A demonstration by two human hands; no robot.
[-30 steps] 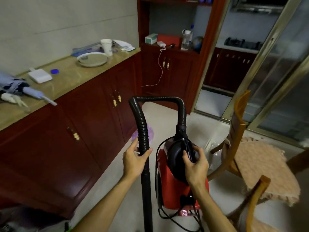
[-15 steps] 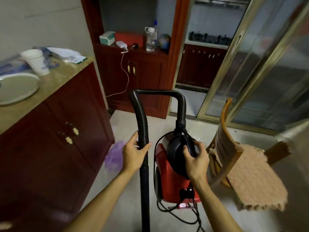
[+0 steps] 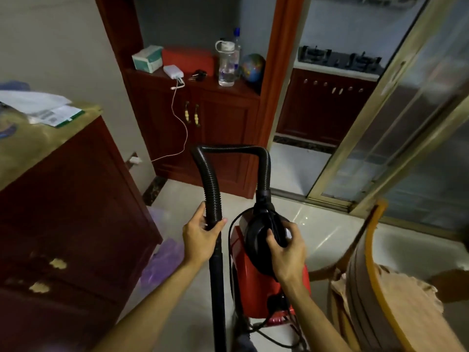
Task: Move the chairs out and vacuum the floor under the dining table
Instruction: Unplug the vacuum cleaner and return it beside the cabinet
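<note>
A red canister vacuum (image 3: 256,288) with a black top hangs off the floor in front of me. My right hand (image 3: 286,250) grips its black carrying handle (image 3: 274,224). A black ribbed hose (image 3: 210,189) arches from the vacuum's top over to the left and joins a straight black wand (image 3: 218,288). My left hand (image 3: 200,237) grips the hose where it meets the wand. A wooden chair (image 3: 365,283) with a tan seat cushion (image 3: 403,301) stands at the lower right, close beside the vacuum. The dining table is out of view.
A dark red sideboard (image 3: 76,212) with a stone top runs along the left. A purple plastic bag (image 3: 162,260) lies at its foot. Ahead stands a red cabinet (image 3: 203,123) with a white cable hanging down. Sliding glass doors (image 3: 396,128) are on the right. The vacuum's black cord (image 3: 269,336) dangles below it.
My view has swung right: the sideboard slid to the left edge and the cabinet and glass doors came nearer. Both hands keep the same hold on hose and handle.
</note>
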